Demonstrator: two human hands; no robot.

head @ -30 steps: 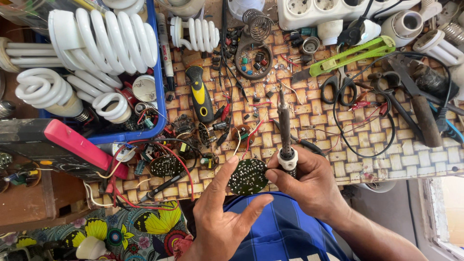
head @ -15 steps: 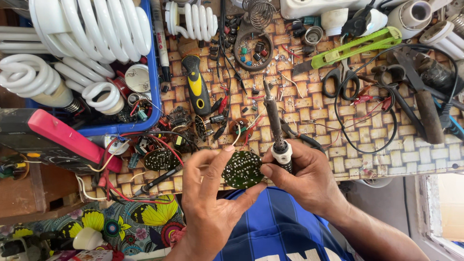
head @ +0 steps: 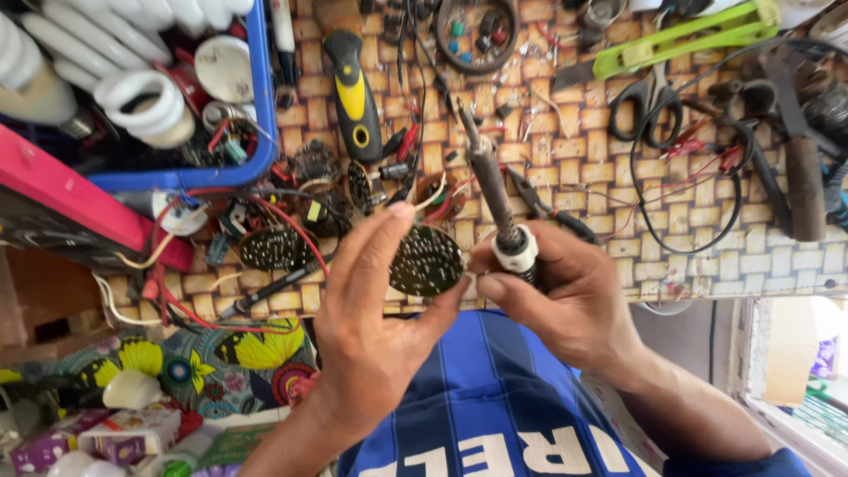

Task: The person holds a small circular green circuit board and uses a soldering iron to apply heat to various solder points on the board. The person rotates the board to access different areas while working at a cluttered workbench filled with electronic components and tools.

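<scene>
**Hands hold a round circuit board and a soldering iron over a cluttered worktop**

Left hand [head: 371, 318] is raised above the near edge of the worktop [head: 618, 221], gripping a small round circuit board [head: 426, 261] by its rim between thumb and fingertips, its dark, dotted face turned up toward the person. Just right of the board, the right hand [head: 565, 300] is closed around the pale collar and handle of a soldering iron [head: 490, 190], whose dark shaft slants up and away from the board, the tip pointing clear of it.

Left of the board, a second round circuit board [head: 274, 249] lies flat among red wires. Beyond the held board lies a yellow and black tool handle [head: 355, 97]. Further left of the board, a blue tray [head: 256, 115] holds white spiral lamp tubes. Far to the right of the board sit black scissors [head: 649, 106] and a green cutter [head: 680, 40].

Judging from the pose, the person is at the stage of inspecting or lining up the board, with the iron held ready and not yet applied. Bringing the tip to a joint would call for tilting the iron down onto the board's face while the left hand keeps the board steady.
</scene>
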